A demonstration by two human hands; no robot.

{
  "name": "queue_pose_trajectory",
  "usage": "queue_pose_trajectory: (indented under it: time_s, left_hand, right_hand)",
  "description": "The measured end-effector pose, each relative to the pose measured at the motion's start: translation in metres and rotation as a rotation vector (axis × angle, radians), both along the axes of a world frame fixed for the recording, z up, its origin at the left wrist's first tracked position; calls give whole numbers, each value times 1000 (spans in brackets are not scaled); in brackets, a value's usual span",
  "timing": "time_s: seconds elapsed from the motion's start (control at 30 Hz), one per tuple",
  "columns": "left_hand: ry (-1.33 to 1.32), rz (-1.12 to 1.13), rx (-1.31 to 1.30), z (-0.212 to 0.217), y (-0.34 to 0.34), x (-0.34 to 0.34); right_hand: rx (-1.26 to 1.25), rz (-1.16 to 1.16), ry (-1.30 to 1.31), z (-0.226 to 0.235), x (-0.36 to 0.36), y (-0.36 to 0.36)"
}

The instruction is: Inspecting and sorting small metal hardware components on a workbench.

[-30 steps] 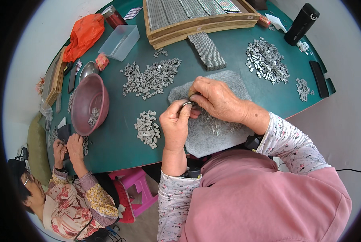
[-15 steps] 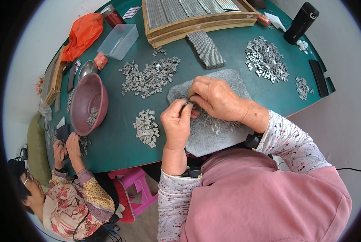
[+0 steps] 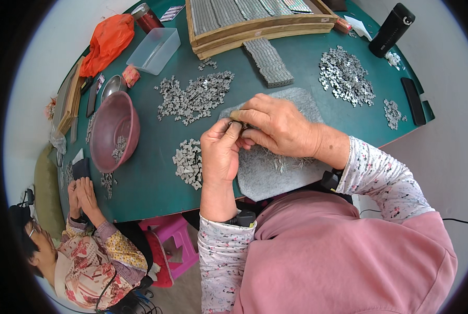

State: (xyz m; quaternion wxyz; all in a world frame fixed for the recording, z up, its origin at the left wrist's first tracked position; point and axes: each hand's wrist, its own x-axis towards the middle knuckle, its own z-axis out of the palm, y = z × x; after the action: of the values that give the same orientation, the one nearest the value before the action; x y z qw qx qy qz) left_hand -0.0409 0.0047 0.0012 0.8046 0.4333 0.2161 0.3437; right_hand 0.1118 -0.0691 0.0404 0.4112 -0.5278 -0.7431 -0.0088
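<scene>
My left hand (image 3: pixel 221 149) and my right hand (image 3: pixel 278 126) meet over the far left part of a grey felt mat (image 3: pixel 257 183). Both have their fingertips pinched around something small and dark, mostly hidden by the fingers. Under my right hand lies a pile of thin silvery pins (image 3: pixel 283 162). A heap of small flat metal pieces (image 3: pixel 188 163) sits just left of my left hand. Beyond it spreads a larger heap of notched metal pieces (image 3: pixel 197 97). Past the mat's far edge lies a block of metal pieces in rows (image 3: pixel 269 63).
A wooden tray (image 3: pixel 265 34) of metal strips stands at the back. To the left are a pink bowl (image 3: pixel 100 138), a clear plastic box (image 3: pixel 163 60) and a co-worker's hands (image 3: pixel 83 198). On the right are another metal heap (image 3: pixel 346 76), a black bottle (image 3: pixel 392 30) and a black flat object (image 3: pixel 413 101).
My left hand has shifted slightly left and my right fingers have reached over to its fingertips. The co-worker's hands have come closer together.
</scene>
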Motion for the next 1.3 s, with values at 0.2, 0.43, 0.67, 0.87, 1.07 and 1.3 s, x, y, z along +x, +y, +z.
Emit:
queue_pose_trajectory:
  time_s: [0.2, 0.43, 0.67, 0.87, 1.07, 1.3]
  left_hand:
    - [-94, 31, -132, -8, -2, 3]
    - [6, 93, 31, -7, -4, 2]
    - [51, 173, 40, -9, 1, -6]
    - [68, 239, 8, -11, 4, -10]
    - [23, 191, 16, -11, 3, -9]
    - [45, 145, 93, -11, -1, -8]
  right_hand:
    - [13, 5, -6, -7, -3, 0]
    - [12, -2, 109, -20, -7, 3]
    - [-80, -22, 323, -5, 6, 0]
    - [-299, -228, -182, -16, 6, -13]
    - [-296, -285, -397, -20, -8, -10]
    - [-310, -267, -240, -28, 1, -6]
